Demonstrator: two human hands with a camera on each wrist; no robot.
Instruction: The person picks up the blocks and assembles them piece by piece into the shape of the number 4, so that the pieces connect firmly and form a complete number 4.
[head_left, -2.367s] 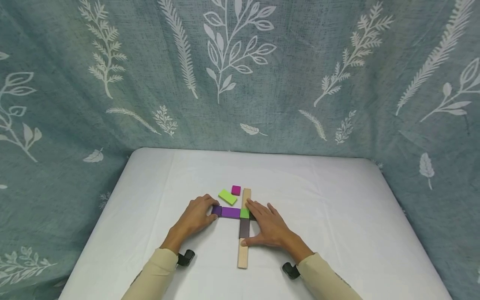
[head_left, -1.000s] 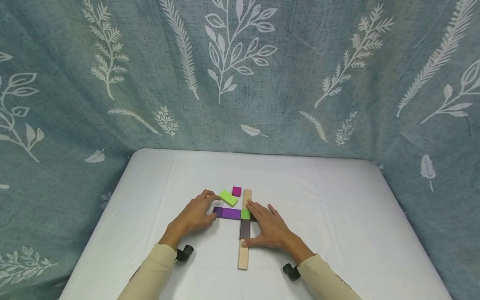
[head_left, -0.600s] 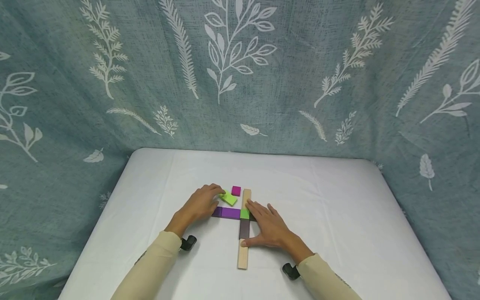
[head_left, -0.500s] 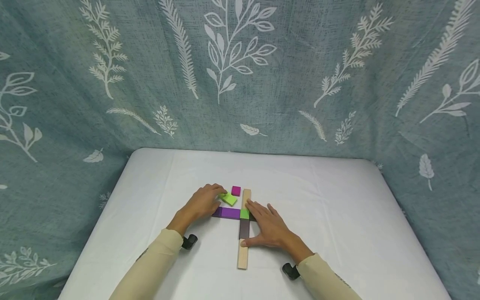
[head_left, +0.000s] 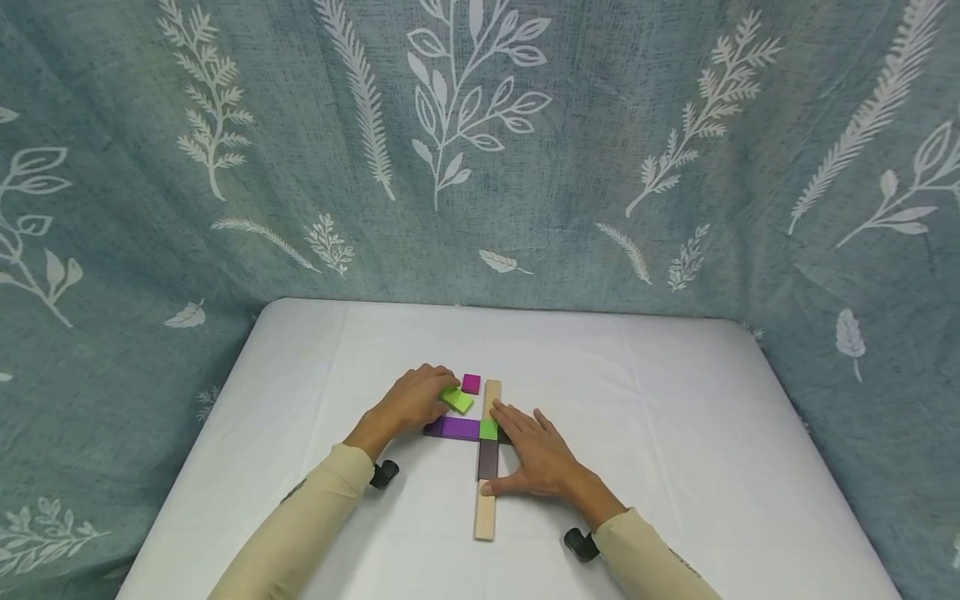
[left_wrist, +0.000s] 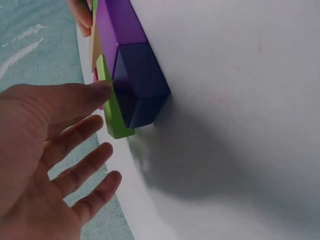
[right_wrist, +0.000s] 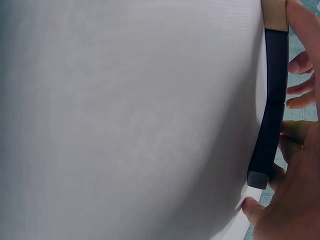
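My left hand [head_left: 414, 398] is at a lime green block [head_left: 459, 402], with the thumb on its near side and fingers over its far side, pinching it. In the left wrist view the thumb overlaps that block, and the other fingers spread loosely. Beside it lie a dark blue-purple block [left_wrist: 142, 85] and a purple block [head_left: 461, 428] in a row. My right hand [head_left: 542, 454] is spread over a cross of flat blocks. Its thumb rests on the near natural wood block [head_left: 485, 517]; its fingertips touch around the far wood block [head_left: 492, 390].
A green square block [head_left: 489, 429] marks the crossing, with a dark grey-brown block [head_left: 488, 458] below it. Black blocks [right_wrist: 270, 110] lie under the right hand. A magenta block [head_left: 471, 384] sits loose behind the lime one. A white cloth covers the table [head_left: 675, 417].
My left hand has left the dark purple end block and moved up and right to the lime green block, closing finger and thumb about it. The right hand has stayed in place.
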